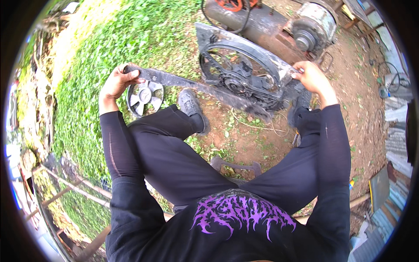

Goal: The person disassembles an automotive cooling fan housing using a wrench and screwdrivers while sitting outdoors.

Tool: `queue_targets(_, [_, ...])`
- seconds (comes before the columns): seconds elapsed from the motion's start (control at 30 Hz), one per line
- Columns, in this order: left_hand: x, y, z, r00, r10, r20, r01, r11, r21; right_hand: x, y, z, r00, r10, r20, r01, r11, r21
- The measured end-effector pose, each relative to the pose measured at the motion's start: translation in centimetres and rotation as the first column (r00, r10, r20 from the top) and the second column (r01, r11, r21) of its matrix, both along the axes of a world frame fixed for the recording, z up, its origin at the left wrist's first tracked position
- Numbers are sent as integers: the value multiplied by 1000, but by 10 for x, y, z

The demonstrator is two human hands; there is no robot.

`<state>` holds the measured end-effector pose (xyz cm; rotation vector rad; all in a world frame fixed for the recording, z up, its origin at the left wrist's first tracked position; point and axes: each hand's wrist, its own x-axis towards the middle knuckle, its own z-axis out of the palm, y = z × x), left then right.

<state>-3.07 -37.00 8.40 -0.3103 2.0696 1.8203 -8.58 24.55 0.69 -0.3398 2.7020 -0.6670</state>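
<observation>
My left hand (116, 84) pinches one end of a long, flat, dark strip (187, 84) with a fuzzy, dirty surface. The strip slants down to the right, and its far end hangs low in front of a black radiator fan shroud (266, 59). My right hand (315, 78) is closed on the upper right edge of that shroud, thumb and fingers pinching the rim. The shroud stands tilted between my feet and the machinery behind it, its round opening holding a dark fan and hub (238, 78). Part of its lower side is hidden by the strip.
A grey fan wheel (145, 98) lies by my left shoe (192, 107). Behind the shroud are a rusty tank (257, 24) and an electric motor (310, 30). A curved metal piece (238, 166) lies between my legs. Corrugated sheets (396, 135) line the right side; grass (87, 91) covers the left.
</observation>
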Motion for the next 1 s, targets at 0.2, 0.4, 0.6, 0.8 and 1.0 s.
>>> queue_targets(0.2, [77,-127,-7,921,386,-49,-383,922,60,11,-13,16,999,-1,-40,3,999,33])
queue_targets(0.4, [181,-168,-122,645,763,39,-733,603,317,10,-8,13,999,-31,-35,32,999,36])
queue_targets(0.6, [189,-117,-250,529,697,483,-846,389,366,14,-17,11,999,-40,-32,42,996,84])
queue_targets(0.8, [48,-62,-147,695,704,147,-600,680,-421,12,-14,20,999,-23,-32,27,991,130])
queue_targets(1.0, [-58,91,6,971,62,-231,-159,889,-430,15,-18,28,1000,17,-2,-17,994,112])
